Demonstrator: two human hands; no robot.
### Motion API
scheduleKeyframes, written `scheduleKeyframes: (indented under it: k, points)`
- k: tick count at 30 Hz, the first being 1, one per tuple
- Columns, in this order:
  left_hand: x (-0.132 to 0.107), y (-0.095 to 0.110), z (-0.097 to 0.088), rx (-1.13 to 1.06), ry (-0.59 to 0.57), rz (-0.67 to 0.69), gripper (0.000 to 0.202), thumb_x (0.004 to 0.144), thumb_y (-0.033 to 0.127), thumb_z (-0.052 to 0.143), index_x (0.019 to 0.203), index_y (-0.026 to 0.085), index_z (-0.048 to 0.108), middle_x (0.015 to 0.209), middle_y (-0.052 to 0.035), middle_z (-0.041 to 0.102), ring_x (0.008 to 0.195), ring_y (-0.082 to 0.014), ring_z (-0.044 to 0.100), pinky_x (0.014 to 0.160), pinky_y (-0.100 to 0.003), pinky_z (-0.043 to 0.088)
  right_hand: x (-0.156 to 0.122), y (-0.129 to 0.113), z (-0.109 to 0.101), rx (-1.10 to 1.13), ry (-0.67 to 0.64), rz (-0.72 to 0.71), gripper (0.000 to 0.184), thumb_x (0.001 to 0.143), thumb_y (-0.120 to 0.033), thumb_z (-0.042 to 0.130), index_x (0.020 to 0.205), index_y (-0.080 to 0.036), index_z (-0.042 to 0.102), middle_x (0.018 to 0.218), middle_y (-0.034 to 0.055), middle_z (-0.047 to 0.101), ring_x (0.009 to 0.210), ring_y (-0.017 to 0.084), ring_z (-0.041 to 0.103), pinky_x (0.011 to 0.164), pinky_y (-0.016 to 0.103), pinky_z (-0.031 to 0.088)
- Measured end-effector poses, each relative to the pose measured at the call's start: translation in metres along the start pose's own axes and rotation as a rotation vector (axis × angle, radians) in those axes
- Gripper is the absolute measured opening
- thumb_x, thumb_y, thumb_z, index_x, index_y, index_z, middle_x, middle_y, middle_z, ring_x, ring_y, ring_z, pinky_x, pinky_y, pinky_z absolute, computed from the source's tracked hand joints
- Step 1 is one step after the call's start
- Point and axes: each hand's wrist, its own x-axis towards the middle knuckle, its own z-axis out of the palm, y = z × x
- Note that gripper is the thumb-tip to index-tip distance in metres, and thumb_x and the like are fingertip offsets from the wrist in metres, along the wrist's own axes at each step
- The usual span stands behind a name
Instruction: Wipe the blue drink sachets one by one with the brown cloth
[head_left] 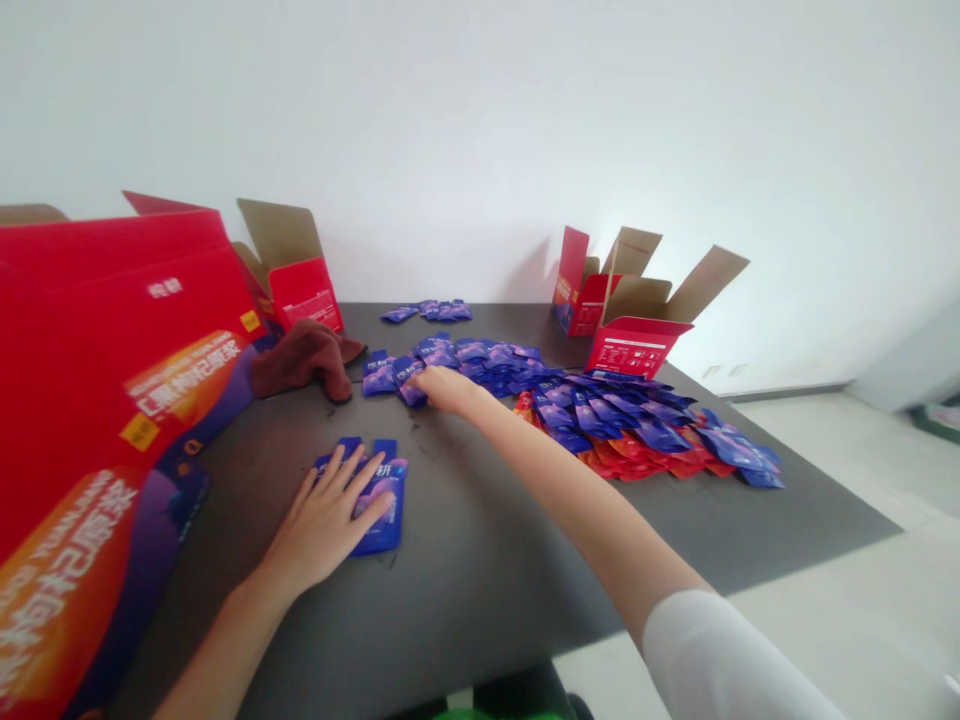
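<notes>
My left hand (326, 520) lies flat with fingers spread on a small stack of blue-purple sachets (382, 500) near the front of the dark grey table (465, 570). My right hand (444, 388) reaches across the table, its fingers curled down onto a blue-purple sachet (411, 394) at the near edge of a spread of sachets (480, 358). A larger heap of blue and red sachets (637, 430) lies to the right of my right forearm.
A big red carton (97, 400) stands at the left edge. A brown cloth (304, 358) lies beside a small open red box (296, 280). Two more open red boxes (630, 310) stand at the back right. A few sachets (431, 311) lie by the wall.
</notes>
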Motion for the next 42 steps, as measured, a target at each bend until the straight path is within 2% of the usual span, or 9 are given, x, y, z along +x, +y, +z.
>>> scheduleKeyframes:
  k: [11, 14, 17, 20, 22, 26, 29, 36, 42]
  points:
    - [0.000, 0.002, -0.002, -0.035, 0.003, -0.009, 0.062, 0.081, 0.061, 0.025, 0.135, 0.031, 0.025, 0.144, -0.0013, 0.024, 0.134, -0.0230, 0.010, 0.106, -0.047, 0.014, 0.013, -0.008, 0.018, -0.129, -0.011, -0.038, 0.020, 0.087, -0.026, 0.052, 0.102, -0.012, 0.054, 0.096, 0.0044, 0.059, 0.084, 0.015, 0.059, 0.075, 0.035, 0.050]
    - [0.000, 0.002, -0.002, -0.036, 0.000, -0.013, 0.062, 0.081, 0.062, 0.025, 0.135, 0.031, 0.025, 0.144, -0.0013, 0.023, 0.134, -0.0231, 0.010, 0.106, -0.047, 0.013, 0.012, -0.011, 0.005, -0.166, 0.026, -0.062, 0.015, 0.089, -0.017, 0.045, 0.099, -0.010, 0.055, 0.090, 0.0049, 0.061, 0.081, 0.015, 0.060, 0.073, 0.033, 0.050]
    - [0.000, 0.002, -0.002, -0.033, -0.005, -0.014, 0.062, 0.081, 0.061, 0.025, 0.135, 0.031, 0.025, 0.144, -0.0019, 0.023, 0.134, -0.0234, 0.010, 0.106, -0.047, 0.013, -0.004, -0.021, -0.022, -0.201, 0.097, -0.075, 0.020, 0.089, -0.006, 0.036, 0.099, -0.007, 0.053, 0.087, 0.0087, 0.061, 0.081, 0.019, 0.060, 0.069, 0.033, 0.049]
    - [0.000, 0.003, -0.003, -0.035, -0.014, -0.016, 0.062, 0.081, 0.061, 0.024, 0.136, 0.031, 0.023, 0.144, -0.0018, 0.023, 0.134, -0.0230, 0.010, 0.106, -0.047, 0.014, -0.039, -0.039, -0.047, -0.242, 0.191, -0.078, 0.024, 0.089, -0.004, 0.029, 0.100, -0.006, 0.050, 0.089, 0.0120, 0.059, 0.084, 0.023, 0.058, 0.065, 0.034, 0.048]
    - [0.000, 0.003, -0.003, -0.039, -0.019, -0.021, 0.062, 0.081, 0.061, 0.024, 0.136, 0.031, 0.023, 0.144, -0.0020, 0.023, 0.134, -0.0229, 0.009, 0.106, -0.047, 0.013, -0.070, -0.053, -0.050, -0.266, 0.244, -0.095, 0.028, 0.090, -0.005, 0.024, 0.101, -0.006, 0.049, 0.090, 0.0132, 0.057, 0.086, 0.023, 0.057, 0.063, 0.033, 0.048]
    - [0.001, 0.003, -0.003, -0.055, -0.030, -0.032, 0.062, 0.081, 0.060, 0.024, 0.136, 0.031, 0.023, 0.145, -0.0016, 0.022, 0.134, -0.0232, 0.008, 0.106, -0.047, 0.013, -0.125, -0.081, -0.023, -0.295, 0.294, -0.168, 0.024, 0.090, -0.006, 0.027, 0.102, -0.005, 0.048, 0.086, 0.0132, 0.058, 0.081, 0.020, 0.058, 0.062, 0.029, 0.049]
    - [0.002, 0.003, -0.003, -0.072, -0.040, -0.038, 0.063, 0.081, 0.062, 0.025, 0.136, 0.031, 0.023, 0.145, -0.0017, 0.021, 0.134, -0.0242, 0.008, 0.106, -0.048, 0.012, -0.144, -0.097, 0.000, -0.304, 0.317, -0.210, 0.022, 0.088, -0.006, 0.032, 0.101, -0.003, 0.049, 0.084, 0.0135, 0.060, 0.080, 0.019, 0.059, 0.063, 0.029, 0.049]
    - [0.004, 0.005, -0.008, -0.118, -0.083, -0.076, 0.067, 0.079, 0.064, 0.022, 0.135, 0.028, 0.027, 0.145, -0.0047, 0.022, 0.134, -0.0273, 0.008, 0.105, -0.050, 0.014, -0.140, -0.120, 0.011, -0.284, 0.338, -0.290, 0.018, 0.084, -0.004, 0.035, 0.087, -0.005, 0.052, 0.069, 0.0096, 0.058, 0.062, 0.017, 0.057, 0.052, 0.027, 0.047]
    - [0.010, 0.020, -0.011, -0.117, -0.103, -0.159, 0.076, 0.073, 0.072, 0.023, 0.134, 0.028, 0.028, 0.144, -0.0105, 0.024, 0.133, -0.0314, 0.011, 0.102, -0.056, 0.014, -0.139, -0.129, 0.018, -0.242, 0.339, -0.335, 0.016, 0.082, -0.004, 0.036, 0.082, -0.007, 0.052, 0.070, 0.0105, 0.059, 0.063, 0.018, 0.058, 0.050, 0.027, 0.045]
